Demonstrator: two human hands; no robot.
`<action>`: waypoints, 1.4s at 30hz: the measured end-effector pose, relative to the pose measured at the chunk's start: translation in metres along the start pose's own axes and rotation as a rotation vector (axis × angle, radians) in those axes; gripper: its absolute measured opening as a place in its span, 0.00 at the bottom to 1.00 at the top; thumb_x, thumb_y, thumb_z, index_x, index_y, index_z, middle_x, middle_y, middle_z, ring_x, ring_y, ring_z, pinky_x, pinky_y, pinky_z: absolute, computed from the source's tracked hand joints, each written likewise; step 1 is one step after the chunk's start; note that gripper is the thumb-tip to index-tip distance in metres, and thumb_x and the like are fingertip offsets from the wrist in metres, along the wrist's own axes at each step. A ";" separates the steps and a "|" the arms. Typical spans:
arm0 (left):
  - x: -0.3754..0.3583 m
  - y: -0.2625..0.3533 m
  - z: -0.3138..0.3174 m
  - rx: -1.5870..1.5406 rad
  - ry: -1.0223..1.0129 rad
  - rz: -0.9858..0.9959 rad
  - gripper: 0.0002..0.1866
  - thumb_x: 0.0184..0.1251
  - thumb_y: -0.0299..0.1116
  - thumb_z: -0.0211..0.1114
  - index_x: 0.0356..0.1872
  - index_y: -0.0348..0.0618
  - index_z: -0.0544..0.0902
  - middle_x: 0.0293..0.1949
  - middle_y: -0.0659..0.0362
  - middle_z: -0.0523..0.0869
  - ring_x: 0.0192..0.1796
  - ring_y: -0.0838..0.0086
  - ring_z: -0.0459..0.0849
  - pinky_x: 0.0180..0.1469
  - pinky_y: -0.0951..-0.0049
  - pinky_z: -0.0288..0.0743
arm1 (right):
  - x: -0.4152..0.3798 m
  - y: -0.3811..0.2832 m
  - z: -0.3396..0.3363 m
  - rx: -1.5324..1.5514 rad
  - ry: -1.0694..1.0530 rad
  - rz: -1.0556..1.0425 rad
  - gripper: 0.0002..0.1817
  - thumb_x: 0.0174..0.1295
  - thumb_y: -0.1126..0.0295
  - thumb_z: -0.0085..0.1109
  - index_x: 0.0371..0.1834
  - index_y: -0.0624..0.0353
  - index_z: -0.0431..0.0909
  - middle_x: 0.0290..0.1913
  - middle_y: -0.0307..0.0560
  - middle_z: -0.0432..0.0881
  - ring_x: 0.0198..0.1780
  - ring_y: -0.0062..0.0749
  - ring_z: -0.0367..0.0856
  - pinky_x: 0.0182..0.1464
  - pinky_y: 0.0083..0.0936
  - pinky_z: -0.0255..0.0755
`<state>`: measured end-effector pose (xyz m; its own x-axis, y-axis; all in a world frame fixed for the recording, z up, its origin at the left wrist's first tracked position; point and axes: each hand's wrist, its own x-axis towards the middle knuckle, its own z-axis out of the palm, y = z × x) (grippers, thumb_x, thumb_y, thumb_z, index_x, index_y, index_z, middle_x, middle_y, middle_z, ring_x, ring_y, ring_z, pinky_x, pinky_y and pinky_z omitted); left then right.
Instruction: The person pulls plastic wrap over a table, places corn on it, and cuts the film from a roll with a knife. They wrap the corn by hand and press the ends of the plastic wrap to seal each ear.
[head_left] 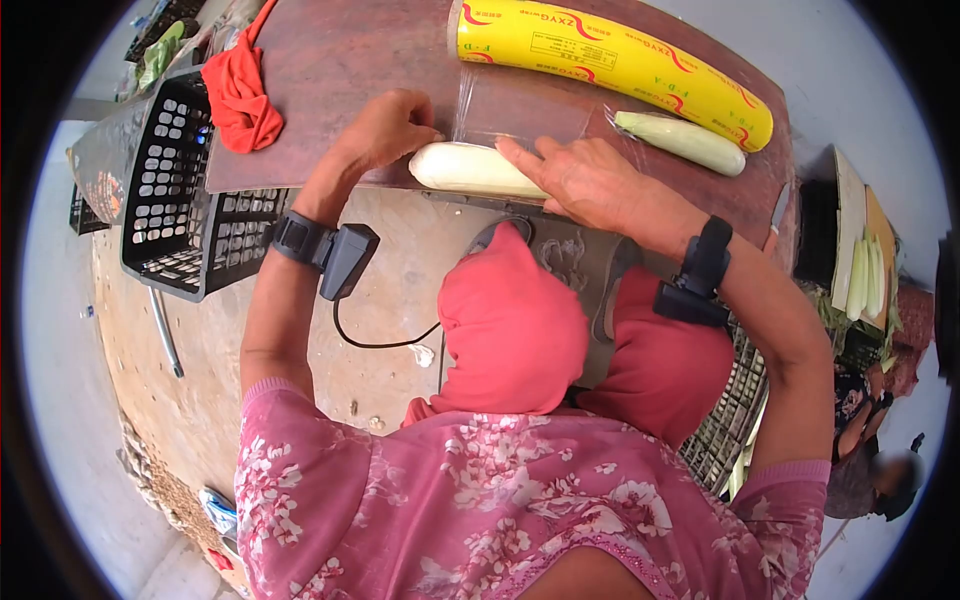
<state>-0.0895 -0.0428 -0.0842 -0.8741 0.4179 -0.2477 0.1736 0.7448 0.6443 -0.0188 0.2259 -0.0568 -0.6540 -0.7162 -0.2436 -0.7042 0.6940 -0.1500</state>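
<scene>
A pale, long vegetable, possibly a peeled water bamboo shoot point(470, 169), lies at the table's near edge. My right hand point(595, 183) is closed over its right end, hiding that end, with the index finger stretched along the top. My left hand point(392, 128) is by the left end, fingers curled in a pinch at the edge of clear cling film point(464, 105); the exact grip is partly hidden. The film runs from a large yellow printed roll point(610, 62) towards the vegetable. Right of my hands lies a second pale green vegetable point(685, 142), with some film at its left tip.
A red cloth point(242, 95) rests on the table's point(330, 60) left side. Black crates point(205, 210) stand at the left. A knife point(779, 215) is near the right edge. More long vegetables point(866, 275) lie farther right, near another person point(875, 450).
</scene>
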 end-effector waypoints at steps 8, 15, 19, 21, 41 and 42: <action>-0.006 -0.017 0.004 0.263 0.360 0.029 0.09 0.58 0.30 0.70 0.37 0.37 0.82 0.32 0.47 0.86 0.38 0.55 0.85 0.39 0.61 0.77 | -0.001 0.004 0.005 0.018 0.056 -0.034 0.44 0.57 0.65 0.70 0.76 0.56 0.56 0.43 0.55 0.78 0.37 0.54 0.82 0.40 0.45 0.76; -0.048 0.037 0.030 -0.088 0.213 0.401 0.20 0.55 0.34 0.75 0.47 0.39 0.80 0.44 0.52 0.83 0.47 0.52 0.81 0.50 0.59 0.77 | 0.000 0.006 0.004 0.047 0.050 -0.033 0.45 0.55 0.66 0.71 0.75 0.57 0.57 0.43 0.56 0.78 0.39 0.55 0.82 0.40 0.46 0.76; -0.042 0.031 0.038 0.059 0.094 0.456 0.31 0.48 0.37 0.79 0.54 0.40 0.77 0.50 0.52 0.80 0.51 0.51 0.79 0.53 0.60 0.76 | -0.002 0.004 0.000 0.086 0.039 -0.021 0.39 0.54 0.67 0.71 0.68 0.60 0.62 0.43 0.56 0.78 0.40 0.57 0.82 0.41 0.47 0.75; -0.040 0.032 0.039 0.145 0.078 0.429 0.33 0.45 0.36 0.80 0.55 0.40 0.76 0.50 0.51 0.80 0.52 0.50 0.79 0.54 0.58 0.76 | -0.004 0.007 0.004 0.096 0.035 -0.016 0.34 0.54 0.67 0.71 0.62 0.61 0.65 0.43 0.57 0.78 0.42 0.58 0.82 0.43 0.47 0.75; -0.032 0.037 0.033 0.352 0.014 0.463 0.28 0.45 0.27 0.76 0.52 0.40 0.78 0.47 0.52 0.81 0.53 0.53 0.79 0.56 0.59 0.76 | -0.046 0.056 -0.002 0.476 0.184 0.057 0.16 0.51 0.73 0.66 0.39 0.64 0.70 0.37 0.52 0.76 0.39 0.43 0.76 0.41 0.36 0.70; -0.031 0.037 0.032 0.356 0.012 0.461 0.28 0.45 0.27 0.76 0.52 0.40 0.78 0.47 0.52 0.81 0.53 0.53 0.79 0.56 0.59 0.76 | -0.043 0.053 -0.002 0.500 0.175 0.049 0.17 0.51 0.72 0.67 0.40 0.64 0.70 0.38 0.52 0.76 0.40 0.44 0.76 0.42 0.36 0.70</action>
<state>-0.0410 -0.0111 -0.0758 -0.6770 0.7359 0.0105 0.6772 0.6173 0.4005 -0.0287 0.2938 -0.0519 -0.7491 -0.6541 -0.1048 -0.4819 0.6467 -0.5912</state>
